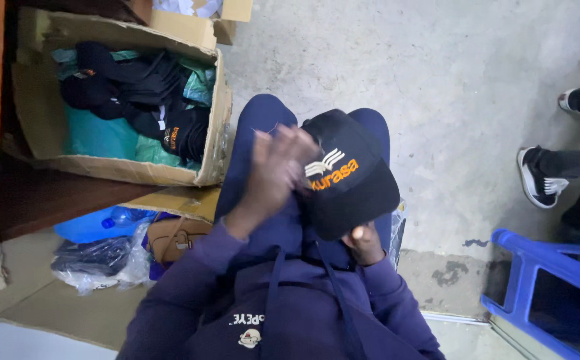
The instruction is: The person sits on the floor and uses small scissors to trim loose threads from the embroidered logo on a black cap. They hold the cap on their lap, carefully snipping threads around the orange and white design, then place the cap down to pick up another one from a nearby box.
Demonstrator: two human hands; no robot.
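Observation:
I sit with a black cap (353, 183) over my lap; it has an orange and white embroidered emblem on the front. My right hand (365, 243) grips the cap's lower edge from underneath, only the fingers and knuckles showing. My left hand (273, 173) is blurred, fingers spread, resting flat against the cap's left side. I wear a dark blue hoodie and trousers.
A cardboard box (218, 127) at upper left holds several dark caps and teal plastic. Bagged items (97, 263) and a blue bottle lie at lower left. A blue plastic stool (547, 283) stands at lower right. Another person's black shoes (540, 177) rest on the concrete floor at right.

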